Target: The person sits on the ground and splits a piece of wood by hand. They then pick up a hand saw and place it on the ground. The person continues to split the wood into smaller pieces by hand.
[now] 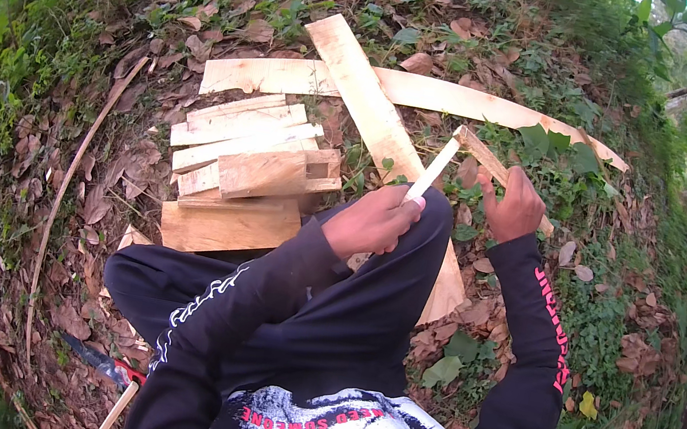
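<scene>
Two narrow strips of wood meet at a sharp angle above my right knee; whether they are joined there I cannot tell. My left hand (374,222) is closed on the lower end of the pale wooden strip (434,171). The browner wooden strip (485,158) slants down to the right, and my right hand (513,205) has its fingers wrapped round it, the far end sticking out below the hand. Under and behind the strips, a long flat board (369,106) runs from the far side down past my right knee.
A curved plank (460,100) lies across the ground under that board's far part. Left of centre is a stack of short wooden boards (229,228). A blade with a red handle (131,374) rests by my left side, near a thin stick (85,147). Leaves and weeds surround me.
</scene>
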Available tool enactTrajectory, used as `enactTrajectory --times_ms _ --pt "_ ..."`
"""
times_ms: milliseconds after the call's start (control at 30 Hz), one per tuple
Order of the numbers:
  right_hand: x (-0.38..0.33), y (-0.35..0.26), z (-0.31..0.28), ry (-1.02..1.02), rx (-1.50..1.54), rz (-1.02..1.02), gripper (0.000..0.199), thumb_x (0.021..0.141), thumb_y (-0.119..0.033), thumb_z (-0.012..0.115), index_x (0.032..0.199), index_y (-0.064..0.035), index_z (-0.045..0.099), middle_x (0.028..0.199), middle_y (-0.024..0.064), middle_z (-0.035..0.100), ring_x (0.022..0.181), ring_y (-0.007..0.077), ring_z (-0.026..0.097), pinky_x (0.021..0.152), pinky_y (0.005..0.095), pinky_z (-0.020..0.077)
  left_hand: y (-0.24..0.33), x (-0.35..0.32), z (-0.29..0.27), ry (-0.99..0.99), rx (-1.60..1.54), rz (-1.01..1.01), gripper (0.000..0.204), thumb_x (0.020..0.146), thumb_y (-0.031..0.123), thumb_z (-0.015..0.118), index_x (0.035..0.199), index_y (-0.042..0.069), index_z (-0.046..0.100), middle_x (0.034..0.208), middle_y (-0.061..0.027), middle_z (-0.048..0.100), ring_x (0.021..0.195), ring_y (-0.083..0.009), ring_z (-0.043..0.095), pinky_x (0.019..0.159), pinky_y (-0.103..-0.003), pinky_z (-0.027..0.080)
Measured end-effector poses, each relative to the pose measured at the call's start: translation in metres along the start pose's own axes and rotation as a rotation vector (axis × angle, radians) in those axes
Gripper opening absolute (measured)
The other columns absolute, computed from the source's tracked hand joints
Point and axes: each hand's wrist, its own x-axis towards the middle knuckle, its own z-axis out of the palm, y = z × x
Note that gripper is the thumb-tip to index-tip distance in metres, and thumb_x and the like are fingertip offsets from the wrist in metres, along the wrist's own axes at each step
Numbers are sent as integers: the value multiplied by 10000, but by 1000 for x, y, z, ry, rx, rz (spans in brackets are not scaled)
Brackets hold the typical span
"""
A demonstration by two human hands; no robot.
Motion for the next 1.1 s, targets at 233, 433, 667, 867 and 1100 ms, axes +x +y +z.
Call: enactTrajectory --times_ms 233,433,667,867,1100 --pt "20 20 36 1 41 -49 460 973 -481 560 847 -45 488 698 141 559 629 339 616 508 438 476 -2 26 5 242 422 201 511 1063 344 415 756 -48 528 554 -142 489 515 -287 499 554 -428 408" --pt "16 17 38 -47 177 -24 407 993 -408 561 872 -25 489 624 203 587 567 422 610 486 479 467 4 14 -1 347 596 369 446 1048 281 448 789 -72 531 614 -299 527 594 -494 523 564 -525 405" --pt "21 10 25 -171 469 10 417 1014 -365 536 834 6 478 568 235 545 573 436 608 482 480 441 -1 3 4 385 583 396 391 1044 245 466 817 -71 495 615 -301 528 604 -508 525 571 -559 390" --pt "21 7 23 -308 567 36 505 1023 -416 510 784 28 496 571 240 527 577 443 584 512 471 419 -12 4 -1 417 661 345 398 1048 260 467 826 -67 505 571 -286 513 559 -494 520 551 -549 401" --pt "21 0 28 -401 593 74 545 1021 -448 497 782 42 506 605 257 516 568 451 528 533 474 405 -36 9 -10 414 760 321 395 1041 284 469 872 -68 532 652 -307 550 630 -488 557 574 -528 445"
